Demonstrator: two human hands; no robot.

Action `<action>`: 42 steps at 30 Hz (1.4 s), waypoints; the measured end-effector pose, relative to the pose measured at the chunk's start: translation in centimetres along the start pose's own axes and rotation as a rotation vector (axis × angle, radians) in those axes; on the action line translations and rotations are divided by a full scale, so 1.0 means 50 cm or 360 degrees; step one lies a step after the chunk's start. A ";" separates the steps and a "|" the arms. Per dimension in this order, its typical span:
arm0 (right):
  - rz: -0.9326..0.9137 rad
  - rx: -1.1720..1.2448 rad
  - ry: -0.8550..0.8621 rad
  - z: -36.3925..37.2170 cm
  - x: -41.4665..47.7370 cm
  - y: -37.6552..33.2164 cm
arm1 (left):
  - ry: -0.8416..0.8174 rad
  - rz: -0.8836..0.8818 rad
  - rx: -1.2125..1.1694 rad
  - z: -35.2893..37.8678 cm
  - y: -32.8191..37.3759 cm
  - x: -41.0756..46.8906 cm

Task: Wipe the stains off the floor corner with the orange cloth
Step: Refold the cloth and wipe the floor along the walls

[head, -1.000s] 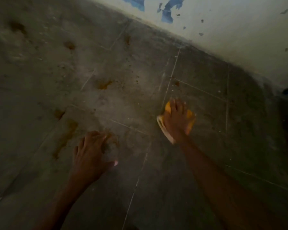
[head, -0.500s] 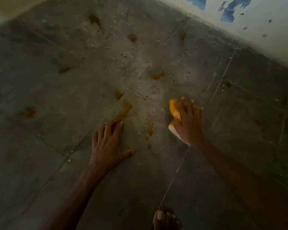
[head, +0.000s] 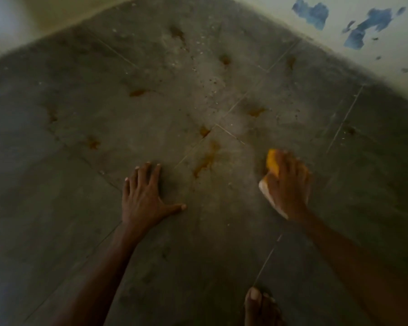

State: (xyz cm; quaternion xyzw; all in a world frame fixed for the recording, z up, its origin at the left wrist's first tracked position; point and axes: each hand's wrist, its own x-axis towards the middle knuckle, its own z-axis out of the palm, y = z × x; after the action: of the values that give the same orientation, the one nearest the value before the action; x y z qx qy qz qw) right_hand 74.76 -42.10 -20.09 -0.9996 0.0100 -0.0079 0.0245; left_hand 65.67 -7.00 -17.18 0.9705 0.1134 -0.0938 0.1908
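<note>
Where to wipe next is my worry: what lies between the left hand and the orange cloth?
In the head view, a long orange-brown stain lies on the floor between the left hand and the orange cloth under the right hand.

left hand [head: 146, 201]: bare, short nails
right hand [head: 290, 184]: bare
forearms [head: 99, 274]: bare to frame edge
foot [head: 259, 307]: bare, toes exposed

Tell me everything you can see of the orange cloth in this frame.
The orange cloth looks soft, bright orange at its far end with a pale, whitish edge along its near left side. It lies on the grey floor, mostly hidden under the right hand, which presses down on it. It sits right of a long brown stain, apart from it.
</note>
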 end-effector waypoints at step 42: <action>-0.1402 0.0135 -0.0026 0.024 0.051 -0.733 | 0.0452 -0.0609 -0.0238 -0.204 -0.372 0.094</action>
State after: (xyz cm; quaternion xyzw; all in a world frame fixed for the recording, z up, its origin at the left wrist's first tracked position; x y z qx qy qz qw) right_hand 78.03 -5.52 -19.45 -0.9066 -0.4175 -0.0102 0.0600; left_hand 66.84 14.61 -15.46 0.9180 0.3274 0.0178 0.2230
